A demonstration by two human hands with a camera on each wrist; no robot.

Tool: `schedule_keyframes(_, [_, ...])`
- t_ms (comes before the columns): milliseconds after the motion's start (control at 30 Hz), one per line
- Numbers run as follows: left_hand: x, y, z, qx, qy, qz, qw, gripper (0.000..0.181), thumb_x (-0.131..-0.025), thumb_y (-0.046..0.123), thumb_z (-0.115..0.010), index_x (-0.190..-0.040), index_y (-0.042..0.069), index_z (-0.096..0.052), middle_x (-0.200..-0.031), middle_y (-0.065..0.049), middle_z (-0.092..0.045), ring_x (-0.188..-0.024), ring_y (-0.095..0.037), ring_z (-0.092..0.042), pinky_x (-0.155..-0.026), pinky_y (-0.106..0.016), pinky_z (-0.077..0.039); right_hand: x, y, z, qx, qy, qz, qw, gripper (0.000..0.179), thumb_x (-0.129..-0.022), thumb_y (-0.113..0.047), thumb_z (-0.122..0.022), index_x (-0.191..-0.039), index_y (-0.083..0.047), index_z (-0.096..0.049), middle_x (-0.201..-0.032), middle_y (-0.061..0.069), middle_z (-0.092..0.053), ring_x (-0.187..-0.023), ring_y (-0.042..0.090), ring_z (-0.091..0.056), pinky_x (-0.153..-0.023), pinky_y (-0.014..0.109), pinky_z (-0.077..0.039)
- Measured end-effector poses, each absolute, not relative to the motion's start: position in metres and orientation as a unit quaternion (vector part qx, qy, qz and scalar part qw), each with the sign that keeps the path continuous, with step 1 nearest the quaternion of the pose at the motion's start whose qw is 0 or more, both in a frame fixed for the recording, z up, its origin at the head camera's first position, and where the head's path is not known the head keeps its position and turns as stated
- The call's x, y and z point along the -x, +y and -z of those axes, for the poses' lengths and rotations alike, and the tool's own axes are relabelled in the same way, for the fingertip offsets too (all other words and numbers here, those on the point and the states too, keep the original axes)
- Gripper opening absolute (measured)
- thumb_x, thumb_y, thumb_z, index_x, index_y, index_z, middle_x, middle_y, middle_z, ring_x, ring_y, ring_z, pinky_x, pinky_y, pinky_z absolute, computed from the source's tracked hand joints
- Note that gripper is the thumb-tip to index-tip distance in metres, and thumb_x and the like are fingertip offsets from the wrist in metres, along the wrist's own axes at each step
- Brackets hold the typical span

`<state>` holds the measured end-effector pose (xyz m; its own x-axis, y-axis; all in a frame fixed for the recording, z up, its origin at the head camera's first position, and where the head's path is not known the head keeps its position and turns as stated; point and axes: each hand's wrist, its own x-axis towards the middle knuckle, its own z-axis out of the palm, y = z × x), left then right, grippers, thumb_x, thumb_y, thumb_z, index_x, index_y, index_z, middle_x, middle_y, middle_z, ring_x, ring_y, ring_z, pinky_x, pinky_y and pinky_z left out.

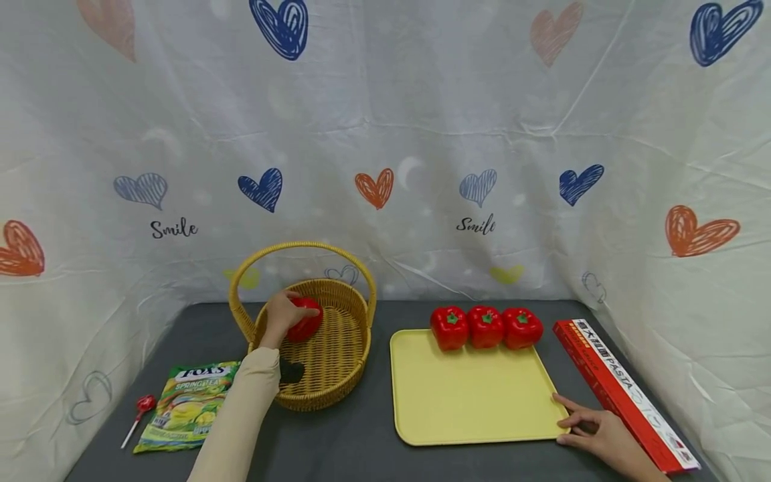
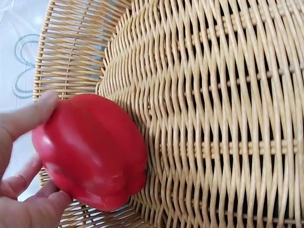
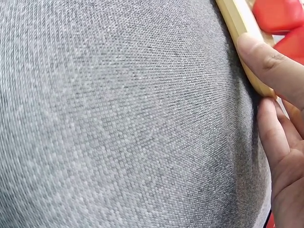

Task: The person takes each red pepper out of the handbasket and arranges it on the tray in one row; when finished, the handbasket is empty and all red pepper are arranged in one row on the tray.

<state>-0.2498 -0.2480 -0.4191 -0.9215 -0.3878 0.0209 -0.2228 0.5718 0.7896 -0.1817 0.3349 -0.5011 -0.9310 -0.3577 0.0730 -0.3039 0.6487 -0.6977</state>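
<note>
My left hand (image 1: 286, 317) grips a red bell pepper (image 2: 95, 149) inside a wicker basket (image 1: 337, 361) with a tall yellow handle. In the left wrist view, thumb and fingers wrap one side of the pepper, close to the woven wall. At the front right corner of a yellow tray (image 1: 472, 402), my right hand (image 1: 593, 432) pinches the rim. The right wrist view has its thumb on one side of the rim and its fingers on the other. Three more red bell peppers (image 1: 485, 327) stand in a row along the tray's back edge.
Right of the tray lies a long red pasta box (image 1: 623, 391). A green candy bag (image 1: 193, 405) and a red lollipop (image 1: 145, 404) lie left of the basket on the dark table (image 1: 337, 448). Behind hangs a white curtain (image 1: 421, 147) printed with hearts.
</note>
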Motion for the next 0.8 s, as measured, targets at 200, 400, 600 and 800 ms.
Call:
schedule_keyframes(200, [0.253, -0.254, 0.422, -0.155, -0.851, 0.497, 0.068, 0.06, -0.078, 0.007, -0.077, -0.129, -0.01, -0.05, -0.133, -0.032, -0.044, -0.12, -0.048, -0.043, -0.096, -0.057, -0.044, 0.181, 0.335, 0.502, 0.182, 0.909, 0.374, 0.028, 0.019, -0.072, -0.028, -0.083, -0.087, -0.02, -0.075, -0.125, -0.004, -0.061, -0.103, -0.02, -0.046, -0.068, 0.014, -0.051])
schedule_keyframes(400, [0.258, -0.266, 0.423, -0.056, -0.793, 0.607, -0.012, 0.075, -0.083, 0.002, -0.073, -0.147, -0.002, -0.034, -0.149, -0.025, -0.033, -0.134, -0.041, -0.035, -0.103, -0.05, -0.041, 0.18, 0.333, 0.499, 0.169, 0.912, 0.371, 0.044, 0.02, -0.072, -0.028, -0.083, -0.087, -0.018, -0.075, -0.126, 0.02, -0.06, -0.103, -0.02, -0.046, -0.069, 0.014, -0.051])
schedule_keyframes(600, [0.258, -0.271, 0.425, 0.007, -0.776, 0.631, -0.025, 0.072, -0.08, 0.002, -0.076, -0.144, 0.002, -0.042, -0.146, -0.022, -0.039, -0.13, -0.038, -0.044, -0.099, -0.044, -0.046, 0.18, 0.331, 0.497, 0.16, 0.916, 0.366, 0.046, 0.021, -0.072, -0.03, -0.083, -0.087, -0.018, -0.075, -0.127, 0.025, -0.057, -0.105, -0.022, -0.043, -0.072, 0.013, -0.05])
schedule_keyframes(800, [0.258, -0.271, 0.427, 0.065, -0.77, 0.634, -0.034, 0.07, -0.078, 0.005, -0.078, -0.141, 0.004, -0.048, -0.144, -0.018, -0.045, -0.129, -0.035, -0.045, -0.096, -0.036, -0.049, 0.181, 0.332, 0.498, 0.159, 0.92, 0.355, 0.049, 0.02, -0.072, -0.031, -0.083, -0.088, -0.02, -0.075, -0.127, 0.023, -0.057, -0.106, -0.022, -0.042, -0.072, 0.012, -0.049])
